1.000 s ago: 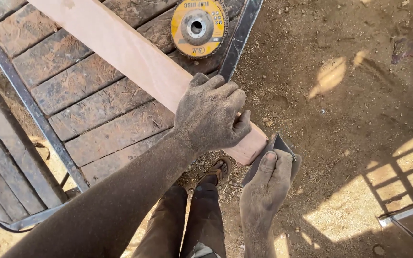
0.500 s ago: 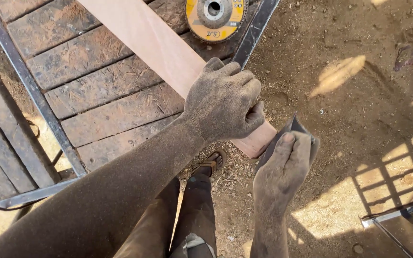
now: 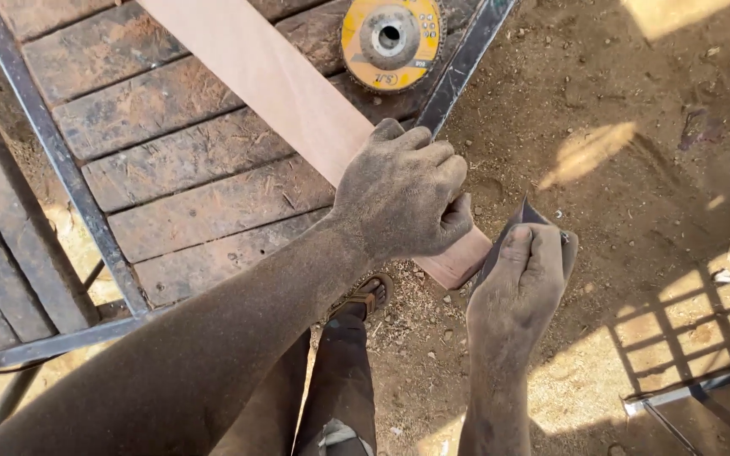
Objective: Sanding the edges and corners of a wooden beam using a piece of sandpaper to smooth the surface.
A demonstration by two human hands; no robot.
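Note:
A long, smooth, pale wooden plank (image 3: pixel 272 80) lies slantwise across a bench of weathered slats and sticks out past its metal edge. My left hand (image 3: pixel 400 192), coated in dust, clamps down over the plank's near end. My right hand (image 3: pixel 521 283) presses a dark sheet of sandpaper (image 3: pixel 524 218) against the plank's end face (image 3: pixel 464 259). A round yellow flap disc (image 3: pixel 390 38) rests flat on the bench slats beyond the plank.
The bench (image 3: pixel 171 160) has a dark metal frame (image 3: pixel 61 160). Sandy dirt ground (image 3: pixel 635 110) spreads to the right, with sawdust under the plank end. My sandalled foot (image 3: pixel 369 294) stands below. Another metal frame (image 3: pixel 694 393) lies at the lower right.
Both hands keep their hold while the view shifts; the right hand with the sandpaper has slid slightly along the plank's end.

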